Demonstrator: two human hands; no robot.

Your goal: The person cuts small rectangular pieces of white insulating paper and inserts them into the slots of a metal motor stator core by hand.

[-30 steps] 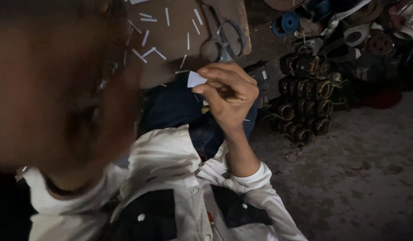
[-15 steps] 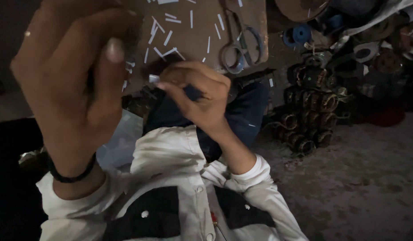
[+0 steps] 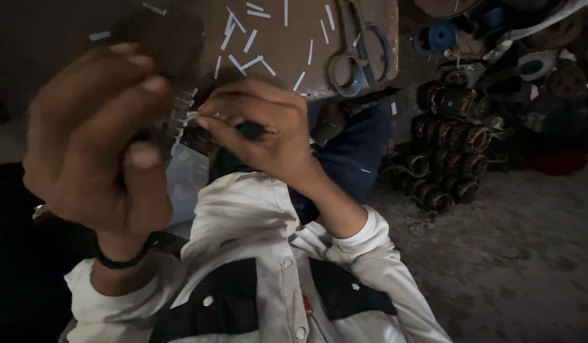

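Close-up: both hands working a small slotted metal part w/ a thin strip.
Left hand (image 3: 100, 143) closed round a ridged metal part (image 3: 173, 121), blurred, held up near the lens; right hand (image 3: 268, 133) pinches a small white strip (image 3: 193, 116) at its slots, so prob. mid-insertion; next needs a steady push. Behind: counter (image 3: 383, 38) w/ scattered strips, scissors (image 3: 354, 54), wound coils (image 3: 449, 152) at right. Part's shape hard to make out.

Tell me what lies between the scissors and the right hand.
In the head view, only brown board with one white strip lies between the scissors and the right hand.
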